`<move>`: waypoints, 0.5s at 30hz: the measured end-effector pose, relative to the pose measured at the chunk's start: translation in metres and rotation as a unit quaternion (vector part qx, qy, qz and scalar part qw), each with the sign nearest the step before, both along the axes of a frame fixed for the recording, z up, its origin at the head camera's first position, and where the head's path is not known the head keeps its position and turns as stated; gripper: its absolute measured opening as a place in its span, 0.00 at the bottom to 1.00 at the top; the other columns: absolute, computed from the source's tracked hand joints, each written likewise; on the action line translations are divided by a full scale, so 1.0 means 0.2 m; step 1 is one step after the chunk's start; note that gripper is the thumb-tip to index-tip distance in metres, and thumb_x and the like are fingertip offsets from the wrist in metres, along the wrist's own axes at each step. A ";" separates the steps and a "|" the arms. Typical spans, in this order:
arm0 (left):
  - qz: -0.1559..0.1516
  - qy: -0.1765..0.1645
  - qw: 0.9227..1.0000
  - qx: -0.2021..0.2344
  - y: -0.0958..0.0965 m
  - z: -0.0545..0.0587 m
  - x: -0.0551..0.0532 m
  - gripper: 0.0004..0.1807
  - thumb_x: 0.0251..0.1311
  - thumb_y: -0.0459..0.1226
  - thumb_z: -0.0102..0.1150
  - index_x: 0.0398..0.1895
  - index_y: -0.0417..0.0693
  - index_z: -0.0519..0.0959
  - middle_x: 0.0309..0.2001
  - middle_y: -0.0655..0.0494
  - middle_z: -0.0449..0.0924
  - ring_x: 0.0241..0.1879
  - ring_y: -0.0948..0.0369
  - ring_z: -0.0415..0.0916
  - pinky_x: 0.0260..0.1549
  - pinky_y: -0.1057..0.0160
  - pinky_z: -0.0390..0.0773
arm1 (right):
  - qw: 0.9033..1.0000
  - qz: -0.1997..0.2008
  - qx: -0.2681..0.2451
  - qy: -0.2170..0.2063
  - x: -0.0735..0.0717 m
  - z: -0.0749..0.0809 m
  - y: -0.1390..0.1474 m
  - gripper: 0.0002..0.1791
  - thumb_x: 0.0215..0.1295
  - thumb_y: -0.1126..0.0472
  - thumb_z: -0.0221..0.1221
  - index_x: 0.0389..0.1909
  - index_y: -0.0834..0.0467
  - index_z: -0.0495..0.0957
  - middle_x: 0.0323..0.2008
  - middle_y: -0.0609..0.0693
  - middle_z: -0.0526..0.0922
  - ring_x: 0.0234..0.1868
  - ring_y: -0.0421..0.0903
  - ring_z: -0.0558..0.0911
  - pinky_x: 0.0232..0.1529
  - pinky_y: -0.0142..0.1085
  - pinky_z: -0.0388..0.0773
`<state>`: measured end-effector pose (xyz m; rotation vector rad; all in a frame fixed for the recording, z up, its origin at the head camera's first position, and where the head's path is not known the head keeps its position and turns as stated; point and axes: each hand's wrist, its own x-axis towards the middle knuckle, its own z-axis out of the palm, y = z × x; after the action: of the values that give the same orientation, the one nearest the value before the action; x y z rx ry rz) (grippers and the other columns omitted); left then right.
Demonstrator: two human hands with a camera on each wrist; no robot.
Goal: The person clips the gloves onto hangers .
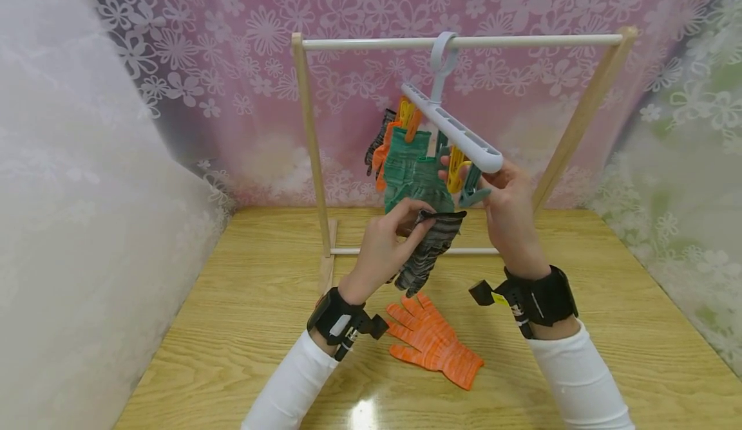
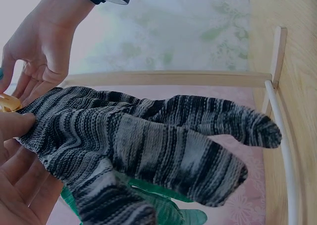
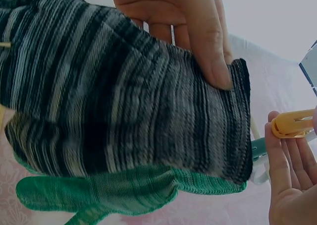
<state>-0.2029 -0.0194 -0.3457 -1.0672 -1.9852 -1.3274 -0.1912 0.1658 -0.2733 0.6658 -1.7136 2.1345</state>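
My left hand [image 1: 382, 246] pinches a black-and-grey striped knit glove [image 1: 436, 246] near its cuff, thumb on one side and fingers on the other. The glove's fingers dangle downward, below the hanger. In the right wrist view its dark cuff edge faces a yellow clothespin [image 3: 292, 123]. My right hand [image 1: 513, 214] pinches that clothespin at the near end of a white clip hanger [image 1: 458, 130]. Beside it on the hanger is a dark green clothespin [image 1: 472, 188]. Green gloves [image 1: 404, 159] hang from the hanger, partly behind my left hand.
A wooden rack with a white top bar [image 1: 539, 41] carries the hanger by its hook [image 1: 438, 63]. Farther along hang an orange glove [image 1: 380, 156] and another dark striped glove [image 1: 379, 140]. A second orange glove [image 1: 435, 343] lies flat on the wooden table [image 1: 232, 333].
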 end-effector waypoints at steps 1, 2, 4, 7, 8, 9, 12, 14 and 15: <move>0.001 0.003 1.000 0.000 0.00 0.00 0.00 0.09 0.70 0.33 0.61 0.50 0.43 0.79 0.31 0.52 0.86 0.26 0.64 0.83 0.31 0.75 0.81 | 1.000 -0.001 -0.002 0.001 0.00 0.00 0.00 0.24 0.73 0.64 0.60 0.68 0.62 0.74 0.50 0.54 0.87 0.44 0.48 0.89 0.58 0.40 0.81; 0.001 0.004 1.000 0.001 0.01 0.01 -0.01 0.09 0.70 0.33 0.61 0.50 0.44 0.79 0.30 0.53 0.85 0.25 0.64 0.83 0.31 0.75 0.81 | 1.000 -0.003 -0.004 0.003 0.00 0.00 0.00 0.23 0.73 0.64 0.60 0.67 0.62 0.74 0.50 0.55 0.87 0.44 0.48 0.89 0.57 0.41 0.81; 0.002 0.007 1.000 0.002 0.01 0.02 -0.01 0.08 0.71 0.34 0.61 0.50 0.44 0.79 0.29 0.53 0.84 0.25 0.65 0.83 0.30 0.75 0.81 | 1.000 -0.004 -0.005 0.004 -0.01 0.01 -0.01 0.23 0.73 0.64 0.60 0.67 0.62 0.75 0.50 0.56 0.86 0.44 0.48 0.89 0.56 0.41 0.82; 0.002 0.009 1.000 0.006 0.02 0.03 -0.02 0.09 0.71 0.33 0.61 0.51 0.44 0.79 0.27 0.54 0.83 0.24 0.67 0.81 0.28 0.75 0.80 | 1.000 -0.006 -0.005 0.003 -0.01 0.01 -0.01 0.23 0.73 0.64 0.60 0.67 0.62 0.75 0.50 0.56 0.87 0.44 0.48 0.89 0.56 0.41 0.82; 0.002 0.009 1.000 0.007 0.02 0.04 -0.02 0.09 0.71 0.33 0.61 0.51 0.44 0.78 0.27 0.54 0.83 0.24 0.67 0.80 0.28 0.75 0.80 | 1.000 -0.006 -0.005 0.002 -0.01 0.01 -0.01 0.23 0.73 0.64 0.60 0.67 0.62 0.75 0.49 0.55 0.87 0.44 0.48 0.89 0.57 0.41 0.82; 0.003 0.010 1.000 0.009 0.03 0.04 -0.02 0.09 0.71 0.33 0.61 0.51 0.44 0.78 0.27 0.54 0.83 0.23 0.67 0.80 0.27 0.74 0.79 | 1.000 -0.005 -0.004 0.001 -0.01 0.02 -0.01 0.23 0.73 0.64 0.60 0.67 0.62 0.75 0.49 0.55 0.87 0.44 0.48 0.89 0.57 0.41 0.81; 0.006 0.011 1.000 0.010 0.03 0.05 -0.03 0.09 0.71 0.34 0.60 0.51 0.44 0.78 0.25 0.55 0.82 0.22 0.68 0.78 0.25 0.74 0.78 | 1.000 0.001 -0.007 -0.001 -0.02 0.02 -0.01 0.23 0.73 0.65 0.60 0.67 0.62 0.74 0.48 0.55 0.87 0.44 0.48 0.89 0.59 0.41 0.80; 0.010 0.012 1.000 0.013 0.04 0.07 -0.03 0.08 0.71 0.34 0.60 0.51 0.44 0.78 0.25 0.55 0.83 0.21 0.68 0.78 0.24 0.74 0.77 | 1.000 0.005 -0.009 0.001 -0.03 0.02 -0.01 0.24 0.73 0.65 0.60 0.68 0.62 0.74 0.48 0.55 0.87 0.45 0.48 0.89 0.59 0.41 0.80; 0.012 0.012 1.000 0.013 0.04 0.07 -0.04 0.08 0.72 0.34 0.60 0.51 0.43 0.79 0.25 0.55 0.84 0.21 0.68 0.78 0.24 0.74 0.77 | 1.000 0.007 -0.010 0.001 -0.03 0.02 -0.01 0.24 0.73 0.65 0.60 0.68 0.62 0.74 0.48 0.54 0.87 0.45 0.48 0.89 0.60 0.41 0.80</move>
<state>-0.2103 -0.0113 -0.3314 -1.0379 -1.9518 -1.3188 -0.1972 0.1629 -0.2697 0.6760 -1.6889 2.1578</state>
